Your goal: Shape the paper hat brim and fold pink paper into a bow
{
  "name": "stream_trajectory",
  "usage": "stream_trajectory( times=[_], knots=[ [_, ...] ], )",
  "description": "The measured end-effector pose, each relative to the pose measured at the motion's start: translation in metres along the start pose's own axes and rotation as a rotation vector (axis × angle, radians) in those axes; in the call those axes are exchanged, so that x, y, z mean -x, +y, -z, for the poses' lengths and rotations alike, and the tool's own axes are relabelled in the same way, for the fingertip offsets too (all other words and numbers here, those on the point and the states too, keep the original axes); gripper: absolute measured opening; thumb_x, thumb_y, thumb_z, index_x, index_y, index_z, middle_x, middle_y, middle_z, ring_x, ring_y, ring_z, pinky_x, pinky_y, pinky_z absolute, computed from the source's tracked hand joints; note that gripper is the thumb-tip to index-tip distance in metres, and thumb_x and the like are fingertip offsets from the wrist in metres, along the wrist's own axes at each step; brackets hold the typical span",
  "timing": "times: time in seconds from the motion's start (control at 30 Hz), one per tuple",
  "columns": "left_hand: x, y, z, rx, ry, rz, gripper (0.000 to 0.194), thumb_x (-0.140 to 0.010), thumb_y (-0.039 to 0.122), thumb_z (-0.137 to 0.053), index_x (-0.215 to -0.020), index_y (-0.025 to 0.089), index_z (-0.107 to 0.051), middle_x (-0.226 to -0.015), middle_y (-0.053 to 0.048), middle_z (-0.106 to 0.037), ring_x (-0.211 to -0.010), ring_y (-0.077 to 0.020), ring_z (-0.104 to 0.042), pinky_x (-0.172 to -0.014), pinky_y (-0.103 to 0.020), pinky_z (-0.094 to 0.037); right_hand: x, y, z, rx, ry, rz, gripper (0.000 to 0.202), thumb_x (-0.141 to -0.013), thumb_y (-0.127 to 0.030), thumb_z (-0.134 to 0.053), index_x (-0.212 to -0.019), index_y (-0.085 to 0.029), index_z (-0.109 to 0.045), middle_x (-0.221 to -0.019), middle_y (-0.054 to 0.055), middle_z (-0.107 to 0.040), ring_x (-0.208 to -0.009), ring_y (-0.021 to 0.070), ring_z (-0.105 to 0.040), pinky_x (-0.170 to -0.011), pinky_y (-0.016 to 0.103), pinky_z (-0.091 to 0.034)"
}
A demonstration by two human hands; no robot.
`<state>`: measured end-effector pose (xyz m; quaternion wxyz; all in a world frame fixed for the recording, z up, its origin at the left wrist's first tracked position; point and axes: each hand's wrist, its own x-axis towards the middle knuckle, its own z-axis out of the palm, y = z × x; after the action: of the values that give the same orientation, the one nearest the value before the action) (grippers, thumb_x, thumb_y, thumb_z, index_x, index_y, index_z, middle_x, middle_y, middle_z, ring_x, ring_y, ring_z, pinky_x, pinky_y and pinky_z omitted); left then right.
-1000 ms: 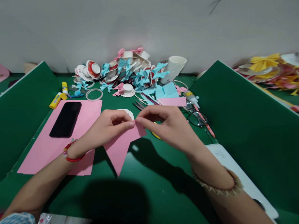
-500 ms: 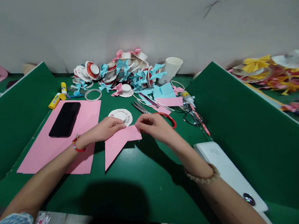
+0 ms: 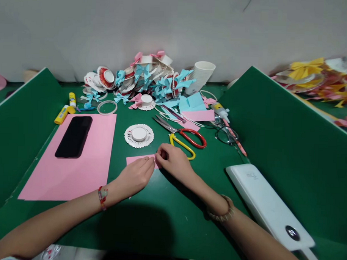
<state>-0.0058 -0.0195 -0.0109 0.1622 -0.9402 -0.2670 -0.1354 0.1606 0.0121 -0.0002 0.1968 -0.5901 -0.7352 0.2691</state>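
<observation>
Both my hands are on a piece of pink paper [image 3: 132, 159], which lies as a narrow strip on the green table, partly hidden under my fingers. My left hand [image 3: 138, 173] has its fingers bunched together and pressed on the strip. At the strip's right end, my right hand [image 3: 174, 160] pinches it between thumb and fingers. Just beyond the strip sits a small white paper hat [image 3: 139, 134] with a scalloped, slitted brim. Scissors [image 3: 177, 130] with one red and one yellow handle lie open behind my right hand.
Pink sheets [image 3: 95, 172] lie at left under a black phone [image 3: 74, 137], with glue sticks [image 3: 63, 114] behind. Decorated paper hats [image 3: 147, 78] are piled along the wall beside stacked paper cups [image 3: 202, 76]. Glasses [image 3: 227, 135] and a white power bank [image 3: 269, 205] lie right. Green partitions [image 3: 286, 149] flank the table.
The pink paper, earlier spread in a bent shape with a long point toward me, is now a narrow strip. Both hands have come nearer me, clear of the hat, and the yellow scissor handle shows.
</observation>
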Motion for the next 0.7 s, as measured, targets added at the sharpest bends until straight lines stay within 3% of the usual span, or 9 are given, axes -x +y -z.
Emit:
stream_trajectory(
  times=[0.33, 0.47, 0.57, 0.7],
  knots=[
    [0.002, -0.003, -0.002, 0.081, -0.133, 0.019, 0.041, -0.084, 0.005, -0.029, -0.117, -0.005, -0.049, -0.119, -0.023, -0.058, -0.110, -0.0253, -0.057, -0.092, -0.035, -0.045, 0.003, 0.007, -0.009, 0.047, 0.091, 0.007, 0.009, -0.082, -0.018, -0.051, -0.073, -0.017, -0.052, -0.068, 0.001, -0.058, -0.061, 0.0133, -0.052, -0.054, 0.023, -0.032],
    [0.000, -0.005, -0.003, 0.073, -0.138, 0.010, 0.040, -0.083, 0.006, -0.032, -0.116, -0.003, -0.052, -0.119, -0.021, -0.059, -0.109, -0.0260, -0.058, -0.091, -0.034, -0.047, 0.010, 0.007, -0.014, 0.301, 0.204, 0.226, 0.013, -0.086, -0.017, -0.049, -0.077, -0.015, -0.059, -0.075, 0.004, -0.061, -0.064, 0.0137, -0.054, -0.053, 0.024, -0.030],
    [-0.001, -0.005, -0.002, 0.053, -0.126, 0.007, 0.040, -0.084, 0.008, -0.031, -0.115, -0.003, -0.053, -0.119, -0.020, -0.060, -0.108, -0.0255, -0.059, -0.091, -0.033, -0.048, 0.017, 0.007, -0.015, 0.531, 0.291, 0.411, 0.019, -0.085, -0.013, -0.049, -0.073, -0.015, -0.063, -0.070, 0.004, -0.061, -0.059, 0.0136, -0.051, -0.051, 0.027, -0.027],
    [0.000, -0.003, 0.000, 0.017, -0.106, 0.016, 0.041, -0.084, 0.006, -0.029, -0.114, -0.002, -0.054, -0.119, -0.019, -0.060, -0.108, -0.0246, -0.059, -0.090, -0.032, -0.049, 0.022, 0.005, -0.014, 0.625, 0.294, 0.446, 0.019, -0.084, -0.012, -0.050, -0.071, -0.013, -0.064, -0.066, 0.004, -0.060, -0.054, 0.0127, -0.047, -0.050, 0.029, -0.023]
  ],
)
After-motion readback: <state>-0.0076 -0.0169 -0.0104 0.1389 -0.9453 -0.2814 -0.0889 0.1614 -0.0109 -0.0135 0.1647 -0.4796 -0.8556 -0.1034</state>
